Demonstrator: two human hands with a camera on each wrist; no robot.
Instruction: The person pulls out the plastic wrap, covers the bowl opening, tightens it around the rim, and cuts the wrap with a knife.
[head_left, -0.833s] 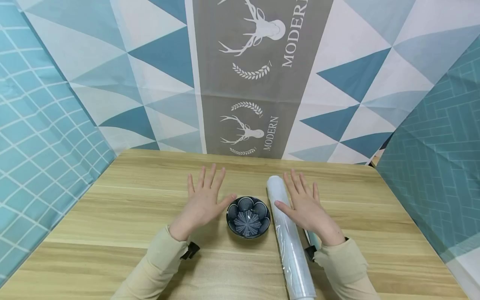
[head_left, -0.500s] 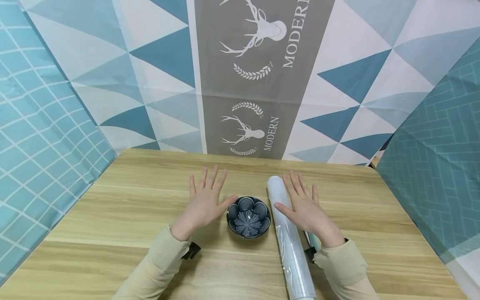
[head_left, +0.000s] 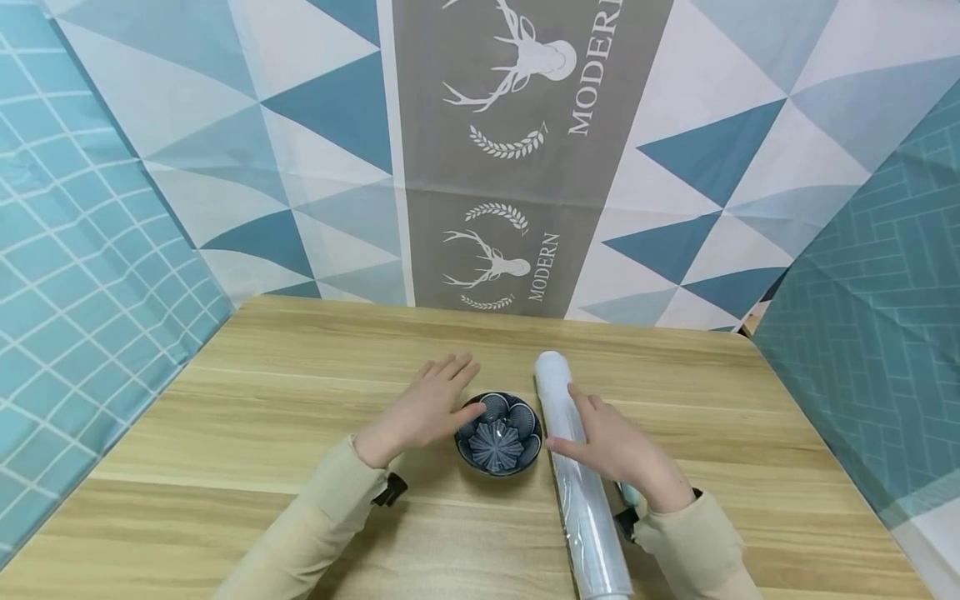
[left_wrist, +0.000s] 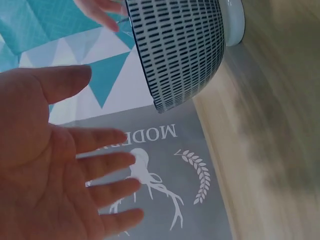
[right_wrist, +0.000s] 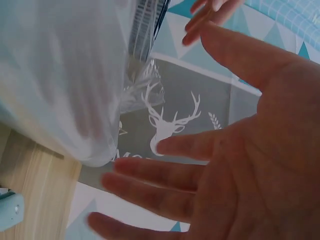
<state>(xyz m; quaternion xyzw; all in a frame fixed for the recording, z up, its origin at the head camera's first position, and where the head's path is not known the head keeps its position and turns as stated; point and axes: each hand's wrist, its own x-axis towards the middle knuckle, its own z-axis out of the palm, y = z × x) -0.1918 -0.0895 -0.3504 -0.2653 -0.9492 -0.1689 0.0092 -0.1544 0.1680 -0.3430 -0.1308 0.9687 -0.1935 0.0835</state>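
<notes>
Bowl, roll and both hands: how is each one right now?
Bowl: upright on the table, clear film crumpled inside.
Plastic wrap roll: lying flat beside the bowl.
Left hand: open, next to the bowl.
Right hand: open, reaching over the roll.

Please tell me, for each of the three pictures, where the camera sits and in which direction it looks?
Head: sits high, looks forward and down at the table, bowl and roll of film; shows both sleeves, left hand, right hand.
Left wrist: sits low by the table, looks along the open palm toward the bowl and backdrop.
Right wrist: sits low, looks past the open palm at the roll.
Shared: both wrist views show the deer backdrop and the other hand's fingertips.
</notes>
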